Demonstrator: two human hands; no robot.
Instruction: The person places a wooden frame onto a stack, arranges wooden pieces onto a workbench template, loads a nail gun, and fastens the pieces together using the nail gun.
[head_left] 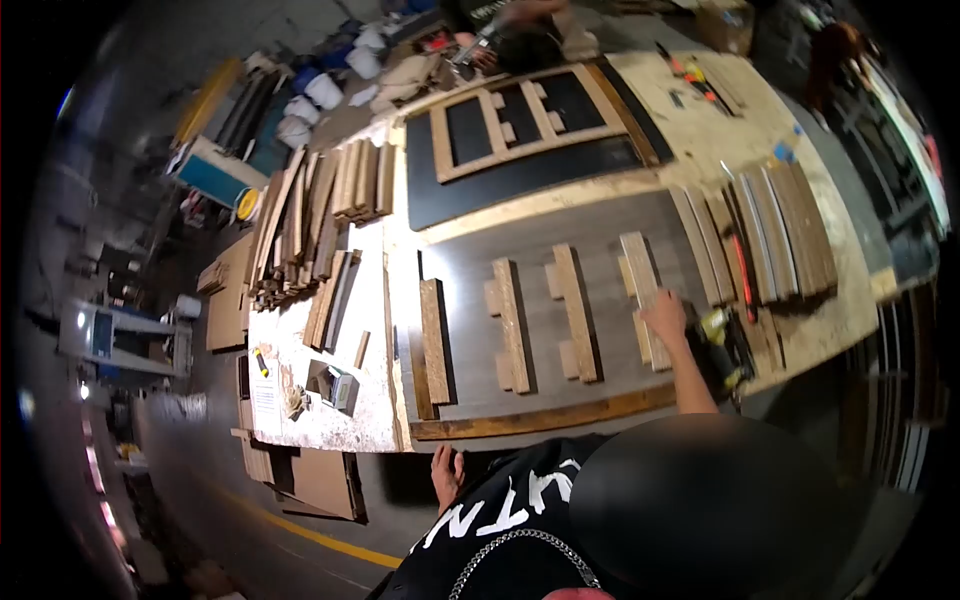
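Observation:
Wooden slats stand in a row on a dark panel (460, 235). My right hand (664, 318) is at the rightmost slat (637, 262), its fingers touching the slat's lower half; whether they grip it is unclear. Further left are a slat with small blocks (572, 310), another one (510, 325) and a plain one (436, 340). A long strip (545, 418) lies along the panel's near edge. My left hand (447, 474) hangs beside the near table edge, fingers apart and empty. Right of my right hand lies a yellow and black power tool (722, 345).
Behind the panel, a wooden frame (480, 160) lies on a black board (425, 195). Stacked slats (310, 215) are at the left, more boards (795, 230) at the right. A co-worker (530, 30) is across the table, with a tool in hand.

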